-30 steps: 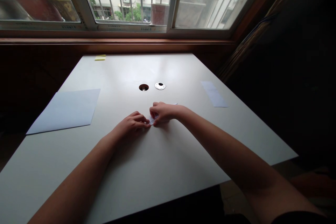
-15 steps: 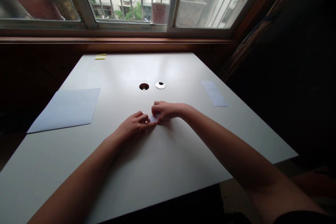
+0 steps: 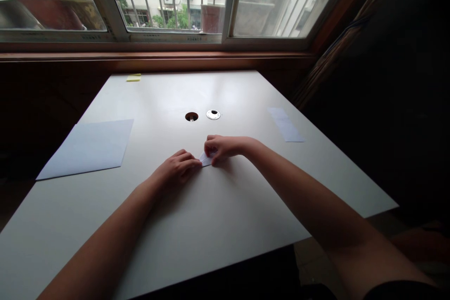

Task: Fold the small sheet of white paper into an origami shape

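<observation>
A small folded piece of white paper (image 3: 205, 158) lies on the white table (image 3: 218, 215) near its middle. My right hand (image 3: 222, 147) is closed over the paper's right part, fingers curled and pressing it down. My left hand (image 3: 177, 168) has its fingers curled, and their tips touch the paper's left corner. Most of the paper is hidden under both hands.
A sheet of white paper (image 3: 86, 148) lies at the table's left edge. A narrow paper strip (image 3: 285, 123) lies at the right. A cable hole (image 3: 191, 116) and its round cap (image 3: 213, 114) sit beyond my hands. A yellow sticky pad (image 3: 133, 78) is at the far edge under the window.
My right hand has drawn in over the paper, so the far tip that showed before is hidden. My left fingertips have shifted slightly along the paper's left corner.
</observation>
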A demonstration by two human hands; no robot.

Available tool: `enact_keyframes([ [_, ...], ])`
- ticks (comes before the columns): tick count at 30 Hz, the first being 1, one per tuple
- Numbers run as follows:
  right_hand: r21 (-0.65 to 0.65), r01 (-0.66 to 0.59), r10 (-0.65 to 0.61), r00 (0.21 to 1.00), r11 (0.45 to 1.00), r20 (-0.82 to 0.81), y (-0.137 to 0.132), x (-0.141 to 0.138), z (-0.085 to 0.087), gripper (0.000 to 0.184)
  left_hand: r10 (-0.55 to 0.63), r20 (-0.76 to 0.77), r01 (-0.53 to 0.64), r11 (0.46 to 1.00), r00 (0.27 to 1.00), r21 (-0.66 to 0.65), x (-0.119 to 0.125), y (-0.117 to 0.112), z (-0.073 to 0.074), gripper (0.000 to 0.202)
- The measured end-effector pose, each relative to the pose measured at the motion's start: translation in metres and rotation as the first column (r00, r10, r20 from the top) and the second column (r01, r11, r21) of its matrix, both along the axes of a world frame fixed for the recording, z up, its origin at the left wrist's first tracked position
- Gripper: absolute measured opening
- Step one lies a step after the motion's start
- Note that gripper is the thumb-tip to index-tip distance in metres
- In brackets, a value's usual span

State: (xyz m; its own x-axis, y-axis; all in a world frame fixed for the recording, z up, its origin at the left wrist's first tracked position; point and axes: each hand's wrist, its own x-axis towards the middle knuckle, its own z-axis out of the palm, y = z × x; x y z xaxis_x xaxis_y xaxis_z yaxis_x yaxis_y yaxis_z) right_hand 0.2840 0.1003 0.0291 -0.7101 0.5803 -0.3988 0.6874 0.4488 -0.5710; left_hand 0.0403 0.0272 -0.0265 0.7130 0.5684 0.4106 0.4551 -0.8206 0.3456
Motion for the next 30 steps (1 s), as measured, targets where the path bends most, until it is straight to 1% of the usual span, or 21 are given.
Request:
enact_keyframes([
  [4, 0.026, -0.005, 0.005, 1.0, 1.0, -0.006, -0.001, -0.001, -0.002, 0.036, -0.031, 0.05, 0.034, 0.998, 0.998, -0.055, -0.002, 0.003, 0.001, 0.024],
  [7, 0.034, -0.008, 0.008, 1.0, 0.999, -0.006, 0.0, -0.002, -0.004, 0.035, -0.07, 0.074, 0.075, 0.995, 0.995, -0.067, -0.005, 0.006, 0.002, 0.025],
  [9, 0.042, -0.007, 0.007, 1.0, 0.999, 0.002, 0.0, -0.004, -0.005, 0.033, -0.076, 0.094, 0.083, 0.994, 0.993, -0.073, -0.007, 0.007, 0.003, 0.026],
  [16, 0.066, 0.002, -0.006, 0.999, 0.998, 0.053, 0.0, -0.01, -0.004, 0.024, -0.044, 0.119, 0.055, 0.994, 0.992, -0.094, -0.008, 0.006, 0.002, 0.025],
  [21, 0.054, 0.003, -0.007, 0.998, 0.999, 0.069, 0.0, -0.012, -0.002, 0.023, -0.077, 0.131, 0.089, 0.992, 0.988, -0.094, -0.009, 0.007, 0.001, 0.024],
  [25, 0.042, 0.01, -0.014, 0.996, 0.999, 0.084, 0.001, -0.012, 0.0, 0.023, -0.081, 0.122, 0.092, 0.991, 0.989, -0.094, -0.009, 0.007, 0.002, 0.025],
  [30, 0.029, 0.012, -0.014, 0.995, 1.0, 0.095, 0.0, -0.013, 0.002, 0.022, -0.022, 0.112, 0.034, 0.993, 0.993, -0.112, -0.008, 0.005, 0.001, 0.03],
])
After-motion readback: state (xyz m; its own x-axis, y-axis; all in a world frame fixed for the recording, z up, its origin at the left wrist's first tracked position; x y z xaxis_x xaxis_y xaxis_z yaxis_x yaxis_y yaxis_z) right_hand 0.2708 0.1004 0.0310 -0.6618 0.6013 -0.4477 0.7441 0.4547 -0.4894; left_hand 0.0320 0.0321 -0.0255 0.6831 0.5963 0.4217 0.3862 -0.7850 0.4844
